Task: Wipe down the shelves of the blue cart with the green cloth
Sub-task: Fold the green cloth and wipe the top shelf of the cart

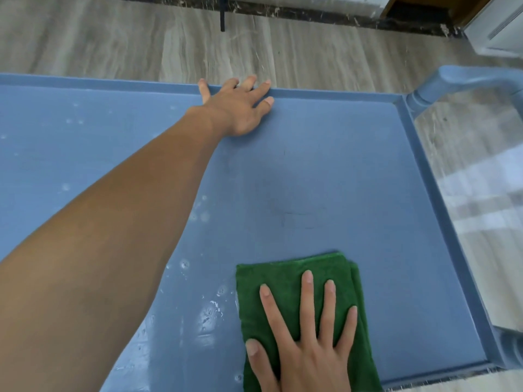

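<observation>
The blue cart's top shelf (325, 171) fills most of the view, with a raised rim around it. A folded green cloth (285, 278) lies flat on the shelf near the front. My right hand (305, 343) presses on the cloth with straight, spread fingers. My left hand (237, 108) reaches across to the far rim, palm down, with its fingers lying over the rim's edge. White wet or scuffed spots (209, 312) dot the shelf left of the cloth.
The cart's blue handle (464, 80) curves off the far right corner. Grey wood-look floor (141, 46) lies beyond the cart. A dark baseboard (311, 9) runs along the top. A white cabinet (501, 26) stands at the top right.
</observation>
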Tool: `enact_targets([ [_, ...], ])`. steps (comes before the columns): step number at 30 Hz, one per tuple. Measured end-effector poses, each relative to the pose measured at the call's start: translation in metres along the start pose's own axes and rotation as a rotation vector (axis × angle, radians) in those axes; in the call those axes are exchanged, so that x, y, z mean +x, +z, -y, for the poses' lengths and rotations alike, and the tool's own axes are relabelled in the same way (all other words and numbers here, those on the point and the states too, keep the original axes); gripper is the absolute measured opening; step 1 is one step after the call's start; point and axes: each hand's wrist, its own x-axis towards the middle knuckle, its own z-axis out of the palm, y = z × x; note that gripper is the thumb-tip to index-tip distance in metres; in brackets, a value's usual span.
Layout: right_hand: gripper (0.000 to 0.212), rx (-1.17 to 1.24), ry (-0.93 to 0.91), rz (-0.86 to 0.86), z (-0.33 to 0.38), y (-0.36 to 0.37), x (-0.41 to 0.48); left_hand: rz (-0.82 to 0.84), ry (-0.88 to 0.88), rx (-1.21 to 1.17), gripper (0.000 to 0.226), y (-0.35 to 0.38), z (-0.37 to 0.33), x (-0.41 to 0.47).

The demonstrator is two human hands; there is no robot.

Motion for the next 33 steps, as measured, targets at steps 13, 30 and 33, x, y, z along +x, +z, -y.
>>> enact_targets([
  [13, 0.059, 0.137, -0.037, -0.058, 0.027, -0.007, 0.195, -0.037, -0.010, -0.046, 0.058, -0.002, 0.002, 0.001],
  [30, 0.061, 0.124, -0.030, 0.013, 0.057, -0.024, 0.316, -0.037, -0.099, 0.106, 0.055, -0.011, 0.069, -0.040],
  [33, 0.061, 0.131, -0.041, -0.010, 0.052, -0.019, 0.293, -0.038, -0.083, 0.093, 0.055, -0.010, 0.070, -0.036],
])
